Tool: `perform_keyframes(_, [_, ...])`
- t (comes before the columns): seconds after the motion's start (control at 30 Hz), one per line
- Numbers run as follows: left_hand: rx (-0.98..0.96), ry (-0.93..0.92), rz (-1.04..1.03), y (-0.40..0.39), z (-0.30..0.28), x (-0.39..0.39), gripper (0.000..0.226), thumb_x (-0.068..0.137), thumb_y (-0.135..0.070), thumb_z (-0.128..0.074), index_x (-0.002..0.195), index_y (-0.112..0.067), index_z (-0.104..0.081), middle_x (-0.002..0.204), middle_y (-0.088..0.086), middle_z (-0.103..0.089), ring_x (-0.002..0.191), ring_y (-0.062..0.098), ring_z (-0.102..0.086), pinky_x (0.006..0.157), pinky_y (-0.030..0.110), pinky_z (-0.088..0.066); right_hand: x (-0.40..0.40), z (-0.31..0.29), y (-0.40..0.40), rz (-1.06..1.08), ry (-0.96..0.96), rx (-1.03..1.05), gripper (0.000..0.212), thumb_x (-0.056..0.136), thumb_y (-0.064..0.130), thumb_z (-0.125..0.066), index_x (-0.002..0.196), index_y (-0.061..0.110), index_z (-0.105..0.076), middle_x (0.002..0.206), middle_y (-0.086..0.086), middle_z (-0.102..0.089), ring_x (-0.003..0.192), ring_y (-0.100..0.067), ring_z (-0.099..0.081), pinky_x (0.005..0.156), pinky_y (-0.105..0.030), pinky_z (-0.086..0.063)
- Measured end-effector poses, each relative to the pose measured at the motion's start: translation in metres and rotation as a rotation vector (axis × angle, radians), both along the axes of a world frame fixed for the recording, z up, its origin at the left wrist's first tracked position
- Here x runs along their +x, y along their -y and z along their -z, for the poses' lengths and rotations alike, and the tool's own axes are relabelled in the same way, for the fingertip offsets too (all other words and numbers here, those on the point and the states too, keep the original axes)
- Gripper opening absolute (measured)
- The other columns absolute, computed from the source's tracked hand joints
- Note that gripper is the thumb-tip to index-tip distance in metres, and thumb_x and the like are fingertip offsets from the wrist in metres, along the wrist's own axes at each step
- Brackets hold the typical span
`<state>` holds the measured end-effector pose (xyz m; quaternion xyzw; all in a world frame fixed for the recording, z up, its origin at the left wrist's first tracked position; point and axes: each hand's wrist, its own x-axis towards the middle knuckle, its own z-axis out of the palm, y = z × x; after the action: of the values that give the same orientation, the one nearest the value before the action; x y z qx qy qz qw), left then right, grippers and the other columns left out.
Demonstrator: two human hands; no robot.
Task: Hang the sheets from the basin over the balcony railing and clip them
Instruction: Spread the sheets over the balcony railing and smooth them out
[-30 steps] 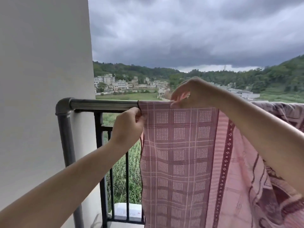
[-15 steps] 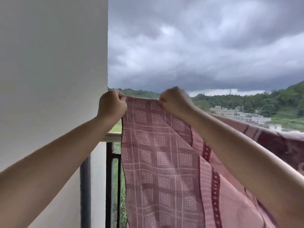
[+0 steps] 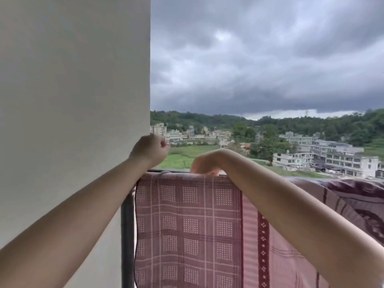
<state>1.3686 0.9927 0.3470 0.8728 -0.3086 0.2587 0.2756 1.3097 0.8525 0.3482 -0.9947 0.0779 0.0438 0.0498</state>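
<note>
Storm-grey sky over hillside buildings, pale wall at left, pink checked sheet draped over the balcony railing, right hand bent over its top edge, grip unclear, left hand fisted above the rail, contents hidden.

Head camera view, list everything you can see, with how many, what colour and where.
checked sheet: one, pink, draped over the railing
patterned sheet: one, dark maroon, on the rail at right
railing: one, dark grey, post against the wall
wall: one, off-white, left
buildings: several, pale, beyond the rail
hills: green, on the horizon
sky: dark grey cloud, above
left hand: fist, above the sheet's left corner
right hand: bent over the sheet's top edge
</note>
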Motion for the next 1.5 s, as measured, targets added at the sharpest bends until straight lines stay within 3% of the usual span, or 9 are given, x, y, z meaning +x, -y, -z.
perform_keyframes(0.1, [0.016,0.183,0.067,-0.028,0.014,-0.035,0.027,0.086,-0.026,-0.055,0.082,-0.002,-0.067,0.081,0.016,-0.067,0.070,0.023,-0.053,0.065,0.025,-0.036,-0.015,-0.004,-0.015,-0.190,0.219,0.060,0.034,0.094,0.024,-0.042,0.102,-0.003,-0.061,0.089,-0.009,-0.062,0.063,-0.012,-0.052,0.057,-0.012,-0.044])
perform_keyframes(0.2, [0.227,0.253,0.122,-0.048,0.038,-0.048,0.030,0.086,-0.032,-0.054,0.098,-0.009,-0.068,0.091,0.009,-0.063,0.082,0.021,-0.053,0.069,0.026,-0.040,-0.036,-0.005,-0.023,-0.289,0.386,0.197,0.023,0.085,0.024,-0.057,0.083,0.003,-0.067,0.065,0.000,-0.059,0.053,-0.007,-0.049,0.051,-0.014,-0.043])
perform_keyframes(0.3, [0.288,0.384,0.102,-0.062,0.052,-0.044,0.027,0.084,-0.023,-0.058,0.108,-0.012,-0.066,0.101,0.009,-0.062,0.096,0.026,-0.057,0.079,0.034,-0.048,-0.058,0.003,-0.024,-0.354,0.453,0.043,0.025,0.079,0.025,-0.065,0.094,0.005,-0.069,0.084,-0.007,-0.069,0.070,-0.017,-0.061,0.069,-0.027,-0.050])
perform_keyframes(0.5, [0.315,0.666,0.037,-0.065,0.055,-0.040,0.015,0.054,-0.007,-0.082,0.054,-0.009,-0.067,0.050,0.004,-0.060,0.040,0.022,-0.059,0.033,0.024,-0.046,-0.090,0.019,-0.025,-0.313,0.608,-0.255,0.024,0.085,0.019,-0.058,0.102,0.006,-0.068,0.103,-0.007,-0.064,0.091,-0.017,-0.058,0.091,-0.029,-0.045])
perform_keyframes(0.87, [0.529,0.914,-0.146,-0.064,0.031,-0.036,0.029,0.034,0.003,-0.075,0.056,-0.004,-0.057,0.054,0.012,-0.057,0.027,0.019,-0.048,0.024,0.016,-0.030,-0.075,0.020,-0.042,-0.190,0.710,-0.390,0.015,0.084,-0.006,-0.042,0.089,0.003,-0.053,0.088,-0.006,-0.049,0.072,-0.015,-0.043,0.054,-0.017,-0.032])
perform_keyframes(1.0, [0.580,0.789,-0.288,-0.073,-0.016,-0.029,0.020,0.080,0.005,-0.044,0.099,0.004,-0.049,0.102,0.022,-0.052,0.078,0.033,-0.063,0.052,0.034,-0.041,-0.041,-0.012,-0.058,-0.099,0.867,-0.300,0.023,0.079,-0.011,-0.043,0.094,0.002,-0.053,0.095,-0.011,-0.054,0.078,-0.019,-0.048,0.064,-0.027,-0.039])
perform_keyframes(1.1, [0.609,0.652,-0.414,-0.083,-0.037,-0.014,0.026,0.084,0.006,-0.035,0.107,0.002,-0.045,0.112,0.020,-0.049,0.094,0.033,-0.060,0.067,0.038,-0.047,-0.014,-0.023,-0.075,-0.093,0.920,-0.196,0.022,0.082,-0.010,-0.041,0.095,0.003,-0.053,0.102,-0.013,-0.056,0.081,-0.020,-0.051,0.073,-0.028,-0.046])
perform_keyframes(1.27, [0.661,0.199,-0.286,-0.083,0.002,0.021,0.024,0.087,-0.011,-0.042,0.105,-0.006,-0.057,0.118,0.014,-0.058,0.105,0.031,-0.058,0.081,0.035,-0.048,0.011,-0.001,-0.086,-0.119,0.421,-0.200,0.027,0.093,0.008,-0.037,0.108,-0.006,-0.054,0.116,-0.021,-0.057,0.085,-0.026,-0.050,0.087,-0.033,-0.046])
perform_keyframes(1.5, [0.030,0.022,0.016,-0.079,0.026,0.000,0.025,0.089,-0.009,-0.045,0.102,-0.003,-0.066,0.107,0.018,-0.068,0.098,0.030,-0.061,0.082,0.029,-0.045,-0.008,0.001,-0.073,-0.156,0.666,0.035,0.030,0.092,0.014,-0.043,0.100,-0.007,-0.063,0.103,-0.025,-0.066,0.096,-0.033,-0.061,0.087,-0.039,-0.048])
